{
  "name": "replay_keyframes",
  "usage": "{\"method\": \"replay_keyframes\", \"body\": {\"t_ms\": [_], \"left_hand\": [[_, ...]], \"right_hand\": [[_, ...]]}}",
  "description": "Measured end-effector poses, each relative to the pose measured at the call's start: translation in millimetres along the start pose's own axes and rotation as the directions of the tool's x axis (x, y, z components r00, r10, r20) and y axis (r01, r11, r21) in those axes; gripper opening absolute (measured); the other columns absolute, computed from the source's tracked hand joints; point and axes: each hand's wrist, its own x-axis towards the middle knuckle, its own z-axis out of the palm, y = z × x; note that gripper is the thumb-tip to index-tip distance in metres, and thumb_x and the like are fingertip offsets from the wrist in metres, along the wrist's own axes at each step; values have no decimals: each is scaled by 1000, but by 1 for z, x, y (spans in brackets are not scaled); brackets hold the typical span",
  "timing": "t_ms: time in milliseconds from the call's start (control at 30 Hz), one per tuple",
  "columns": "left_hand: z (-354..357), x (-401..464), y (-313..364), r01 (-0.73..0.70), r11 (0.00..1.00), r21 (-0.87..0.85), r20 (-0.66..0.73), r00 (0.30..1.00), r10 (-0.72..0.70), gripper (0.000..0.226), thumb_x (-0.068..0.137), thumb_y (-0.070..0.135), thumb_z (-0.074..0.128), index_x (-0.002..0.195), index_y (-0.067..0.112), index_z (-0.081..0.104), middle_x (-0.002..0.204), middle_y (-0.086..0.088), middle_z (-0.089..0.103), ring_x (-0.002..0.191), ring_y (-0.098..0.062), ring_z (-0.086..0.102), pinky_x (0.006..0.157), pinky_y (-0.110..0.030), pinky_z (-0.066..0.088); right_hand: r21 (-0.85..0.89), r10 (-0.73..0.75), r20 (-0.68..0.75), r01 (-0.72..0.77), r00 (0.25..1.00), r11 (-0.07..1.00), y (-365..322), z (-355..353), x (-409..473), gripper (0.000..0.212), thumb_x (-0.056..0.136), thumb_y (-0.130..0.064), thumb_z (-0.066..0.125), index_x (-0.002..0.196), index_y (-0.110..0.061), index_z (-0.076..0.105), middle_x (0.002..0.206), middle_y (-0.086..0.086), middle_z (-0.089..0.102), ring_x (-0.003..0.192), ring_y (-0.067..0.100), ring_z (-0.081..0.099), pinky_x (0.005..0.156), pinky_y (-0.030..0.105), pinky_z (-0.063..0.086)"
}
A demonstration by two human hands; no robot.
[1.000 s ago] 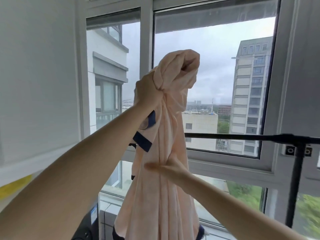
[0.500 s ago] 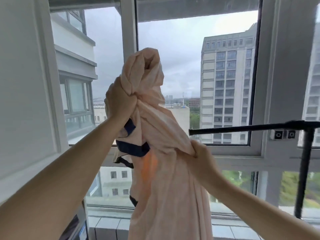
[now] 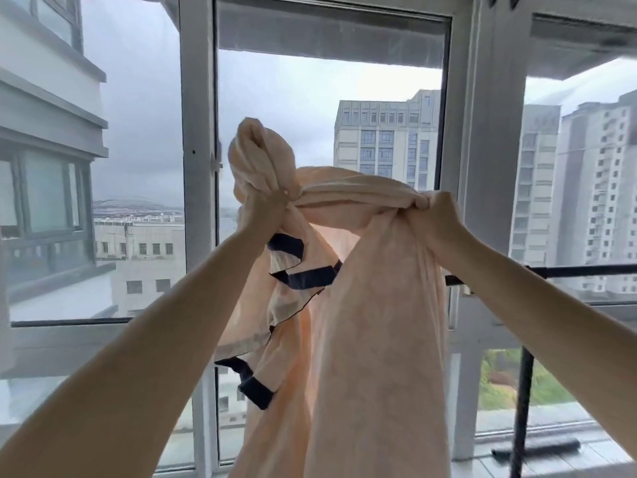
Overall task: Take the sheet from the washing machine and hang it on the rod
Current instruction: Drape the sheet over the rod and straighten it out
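balcony windows behind, grey sky, tower blocks outside. left hand up high, fingers curled tight round a bunched knot of sheet, lump of cloth sticking up above the fist. right hand level with it, well apart to the right, also gripping a gathered fold. short stretch of peach cloth pulled taut between both fists, rest hanging down in front in a long twisted drop with dark trim folded over on the left side. rod black, horizontal, lower than both hands, running right from behind the sheet; sheet held above and in front, not over it yet. black upright post under the rod at right. left end of rod hidden by cloth, cannot tell where it stops.

step in hand, judged: spreading the top edge before draping. best done by walking both grips outward along one edge, not along the bunch, so the twist falls out. keep hands above rod height, carry the taut span over the rod, lower so roughly half hangs each side. shake out the left knot first or a wet lump stays put. risk: trim side caught inside the fold, uneven weight sliding the sheet off.
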Motion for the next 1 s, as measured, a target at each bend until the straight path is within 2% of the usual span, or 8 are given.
{"method": "replay_keyframes", "body": {"t_ms": [100, 200, 267, 367, 433, 600, 833, 1000], "left_hand": [[27, 2, -25, -34, 980, 197, 214, 977, -10, 54, 78, 31, 64, 124, 9, 44, 101, -7, 56, 94, -22, 59, 81, -40, 54], [39, -15, -44, -70, 880, 470, 337, 935, -106, 16, 80, 20, 57, 82, 4, 57, 71, -4, 49, 69, -20, 50, 60, -36, 46], [46, -23, -57, -91, 854, 512, 354, 928, -113, 4, 83, 7, 62, 87, 6, 64, 82, -8, 64, 72, -23, 62, 62, -30, 52], [53, -37, -62, -37, 906, 423, 437, 884, -168, 20, 84, 4, 68, 104, 4, 67, 95, -13, 71, 74, -24, 72, 67, -32, 60], [58, -46, -59, -93, 912, 399, 504, 854, -133, 10, 87, 13, 66, 90, 4, 70, 81, -10, 71, 63, -19, 70, 55, -25, 57], [67, -70, -49, -207, 919, 336, 566, 824, -21, 46, 87, 34, 65, 55, 3, 57, 50, -2, 44, 45, -12, 39, 49, -22, 32], [53, -101, -53, -301, 895, 328, 689, 725, -9, 24, 69, 32, 84, 77, 18, 66, 70, 5, 60, 65, -9, 54, 57, -18, 38], [39, -111, -74, -288, 851, 440, 610, 791, -47, 26, 67, 16, 83, 89, 15, 69, 83, -1, 69, 77, -16, 66, 65, -27, 53]], "right_hand": [[-204, 86, 42, -76, 995, 976, 31, -6, 1, 37, 87, -6, 49, 55, -15, 31, 60, -2, 30, 54, 14, 29, 41, 22, 25], [-361, 100, 70, -68, 992, 930, 65, -9, -10, 36, 83, -8, 54, 52, -13, 37, 54, -1, 33, 50, 17, 32, 41, 27, 25], [-381, 87, 82, -49, 993, 923, 79, -9, -16, 31, 81, -7, 55, 53, -11, 43, 54, 0, 38, 51, 18, 37, 40, 25, 26], [-391, 96, 68, -62, 993, 918, 85, -4, -18, 28, 80, -7, 59, 55, -11, 47, 54, 0, 42, 50, 13, 40, 36, 20, 29], [-362, 128, 79, -91, 989, 928, 85, -2, -17, 30, 81, -10, 60, 55, -12, 46, 54, -1, 42, 50, 11, 40, 31, 14, 27], [-393, 155, 115, -98, 981, 914, 83, -6, -21, 27, 84, -21, 61, 62, -10, 50, 61, 1, 46, 56, 13, 43, 41, 23, 30], [-346, 150, 145, -92, 978, 934, 87, -19, -35, 26, 87, -26, 62, 99, -3, 61, 94, 9, 60, 77, 18, 51, 52, 22, 38], [-146, 238, 310, -201, 920, 969, 95, -32, -41, 55, 79, -34, 72, 122, -11, 46, 110, 2, 56, 99, 18, 57, 77, 32, 52]]}}
